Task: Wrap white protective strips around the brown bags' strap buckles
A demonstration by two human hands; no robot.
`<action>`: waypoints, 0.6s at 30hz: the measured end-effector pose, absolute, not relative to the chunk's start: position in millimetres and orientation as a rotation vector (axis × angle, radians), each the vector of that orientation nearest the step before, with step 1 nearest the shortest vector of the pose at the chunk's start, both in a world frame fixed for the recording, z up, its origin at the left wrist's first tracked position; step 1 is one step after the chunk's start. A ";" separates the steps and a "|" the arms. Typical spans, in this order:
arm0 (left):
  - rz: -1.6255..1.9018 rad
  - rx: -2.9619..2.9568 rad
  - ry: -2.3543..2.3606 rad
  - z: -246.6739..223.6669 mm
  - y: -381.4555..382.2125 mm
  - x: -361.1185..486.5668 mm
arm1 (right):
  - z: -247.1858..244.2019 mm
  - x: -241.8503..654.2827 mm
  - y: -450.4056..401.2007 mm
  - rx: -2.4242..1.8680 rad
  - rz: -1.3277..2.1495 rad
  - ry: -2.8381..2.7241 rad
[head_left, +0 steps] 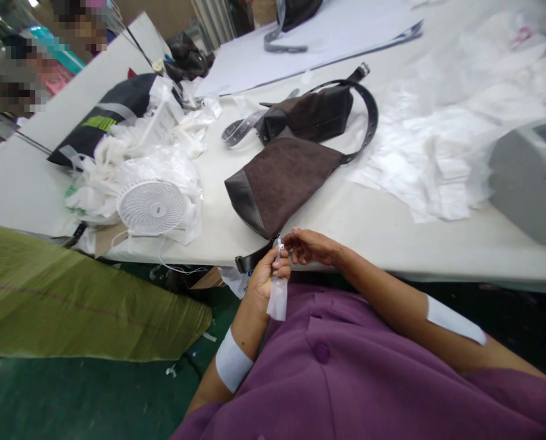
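A brown bag [289, 174] with black leather trim lies on the white table near its front edge. At the bag's lower corner, my left hand [270, 272] is closed round a thin translucent wrapping strip [278, 299], whose loose end hangs below the fingers. My right hand [312, 246] is just to the right, its fingers curled toward the same corner; whether its fingertips hold anything is too small to tell. A short black strap [251, 260] with a buckle extends left of my left hand. The bag's long strap [371, 119] loops off to the upper right.
Behind lies a second brown and black bag [316, 116]. A white fan [152, 208] stands at left by crumpled plastic [176, 131]. White wrapping sheets [433, 159] and a grey machine [529, 180] are at right. Green cloth [80, 293] hangs at the left. People are in the far background.
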State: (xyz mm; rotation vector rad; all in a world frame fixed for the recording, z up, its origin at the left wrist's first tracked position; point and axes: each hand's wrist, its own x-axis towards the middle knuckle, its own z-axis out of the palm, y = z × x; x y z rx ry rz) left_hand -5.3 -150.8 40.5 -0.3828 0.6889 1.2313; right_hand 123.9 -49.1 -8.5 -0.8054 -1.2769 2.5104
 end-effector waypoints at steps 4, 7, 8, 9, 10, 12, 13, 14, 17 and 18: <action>1.237 -0.413 0.722 48.8 -151.4 -8.1 | -13.2 126.7 -48.2 -0.731 2.618 -1.216; 1.227 -0.438 0.757 50.7 -150.8 -10.9 | -12.6 130.5 -47.7 -0.731 2.620 -1.196; 1.222 -0.440 0.755 50.5 -150.6 -11.5 | -11.3 131.4 -47.9 -0.738 2.605 -1.206; 1.219 -0.440 0.749 50.0 -150.5 -11.8 | -9.9 131.9 -48.3 -0.749 2.583 -1.228; 1.219 -0.442 0.739 49.4 -150.6 -11.8 | -8.6 132.1 -48.8 -0.759 2.557 -1.259; 1.224 -0.449 0.720 48.0 -151.2 -11.3 | -6.7 131.9 -50.1 -0.765 2.507 -1.316; 1.227 -0.454 0.715 47.3 -151.7 -10.9 | -6.3 131.7 -50.8 -0.765 2.484 -1.336; 1.230 -0.456 0.713 46.5 -152.3 -10.7 | -6.3 131.6 -51.5 -0.771 2.456 -1.345; 1.255 -0.449 0.715 42.7 -154.1 -10.8 | -6.4 133.4 -53.2 -0.786 2.355 -1.360; 1.258 -0.444 0.720 40.7 -154.5 -11.0 | -5.7 134.9 -53.7 -0.778 2.315 -1.387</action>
